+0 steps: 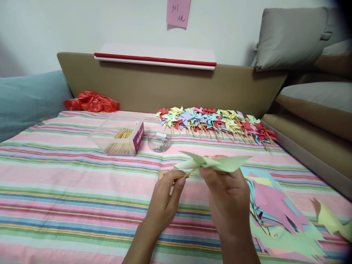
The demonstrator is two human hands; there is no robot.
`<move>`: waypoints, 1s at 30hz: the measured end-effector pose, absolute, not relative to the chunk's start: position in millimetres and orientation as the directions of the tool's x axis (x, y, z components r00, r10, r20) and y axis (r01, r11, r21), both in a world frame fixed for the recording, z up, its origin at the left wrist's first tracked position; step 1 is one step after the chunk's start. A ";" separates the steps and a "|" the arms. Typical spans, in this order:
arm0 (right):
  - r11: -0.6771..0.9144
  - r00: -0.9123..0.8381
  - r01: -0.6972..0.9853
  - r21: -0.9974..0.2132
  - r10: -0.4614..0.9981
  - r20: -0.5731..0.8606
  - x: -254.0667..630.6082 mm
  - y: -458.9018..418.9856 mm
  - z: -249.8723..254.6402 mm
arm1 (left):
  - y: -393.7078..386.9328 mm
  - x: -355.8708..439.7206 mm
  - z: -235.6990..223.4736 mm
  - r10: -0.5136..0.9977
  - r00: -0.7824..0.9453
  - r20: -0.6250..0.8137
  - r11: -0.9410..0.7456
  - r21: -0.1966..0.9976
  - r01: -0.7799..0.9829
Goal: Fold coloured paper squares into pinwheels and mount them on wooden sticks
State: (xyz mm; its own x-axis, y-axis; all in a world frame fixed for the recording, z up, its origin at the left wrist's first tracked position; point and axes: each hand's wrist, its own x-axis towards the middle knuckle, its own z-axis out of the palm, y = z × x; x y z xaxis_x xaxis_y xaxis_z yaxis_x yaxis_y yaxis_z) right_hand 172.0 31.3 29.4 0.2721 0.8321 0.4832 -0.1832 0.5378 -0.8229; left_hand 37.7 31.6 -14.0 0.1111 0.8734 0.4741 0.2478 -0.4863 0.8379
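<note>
one stick [187,175] is pinched by the left hand [164,196], a green pinwheel [234,164] by the right hand [228,198], over striped cloth [68,179], backed by a brown panel [165,85] and white wall [55,29].

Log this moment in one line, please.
left hand: pinching thin stick | right hand: holding pale green pinwheel | ahead: clear box of sticks, round clear container, multicoloured pinwheels | right: cut paper pile

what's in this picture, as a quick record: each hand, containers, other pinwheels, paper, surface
left hand: pinching a wooden stick
right hand: holding a pale green pinwheel
containers: clear box with sticks; round clear container with small metallic pieces
other pinwheels: multicoloured group, far side
paper: coloured cut pieces, beside right hand
surface: striped cloth
</note>
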 end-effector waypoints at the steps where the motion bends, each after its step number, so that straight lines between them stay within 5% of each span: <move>1: 0.490 0.313 -0.188 -0.851 0.852 0.421 171.7 33.7 27.3 | 30.9 39.3 -12.7 0.891 0.120 0.437 -0.453 0.860 0.236; 6: 0.175 0.426 -0.204 -0.963 0.902 0.074 179.8 46.1 12.1 | 35.3 46.8 -10.9 0.980 -0.050 0.192 -0.190 0.981 0.033; 10: -0.025 0.099 0.122 -0.992 0.995 -0.013 177.5 43.9 5.1 | 45.7 45.8 -17.3 0.972 -0.236 0.015 -0.064 0.977 -0.202; 13: 0.051 -0.186 0.357 -0.933 0.982 -0.018 164.1 37.0 3.9 | 49.4 43.6 -19.6 0.963 -0.264 -0.060 -0.029 0.947 -0.320; 16: 0.140 -0.329 0.409 -0.902 0.944 -0.002 151.9 33.3 1.2 | 49.1 43.2 -18.1 0.961 -0.251 -0.117 0.022 0.937 -0.349; 25: 0.173 -0.339 0.491 -0.854 0.941 -0.004 155.9 31.8 2.4 | 55.1 41.9 -23.0 0.939 -0.337 -0.069 -0.058 0.934 -0.353; 30: 0.181 -0.290 0.518 -0.836 0.957 0.027 161.2 33.7 -1.6 | 58.3 42.4 -23.0 0.970 -0.231 -0.082 -0.007 0.932 -0.362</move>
